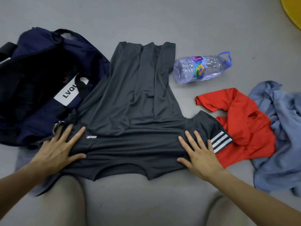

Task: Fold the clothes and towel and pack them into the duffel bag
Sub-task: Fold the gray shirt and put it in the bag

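Observation:
A dark grey sports shirt (pixel 133 101) lies spread on the grey floor, collar toward me, hem far away. My left hand (pixel 60 147) presses flat on its left shoulder with fingers spread. My right hand (pixel 198 154) presses flat on the right shoulder, beside the sleeve with white stripes (pixel 219 141). An open navy duffel bag (pixel 37 75) with a white label sits at the left, touching the shirt's edge. A red shirt (pixel 241 126) lies crumpled at the right, and a crumpled light blue cloth (pixel 280 134) lies beyond it.
An empty clear plastic bottle (pixel 200 69) with a blue handle lies on its side behind the red shirt. A yellow round object (pixel 293 12) shows at the top right corner. My bare knees are at the bottom of the view.

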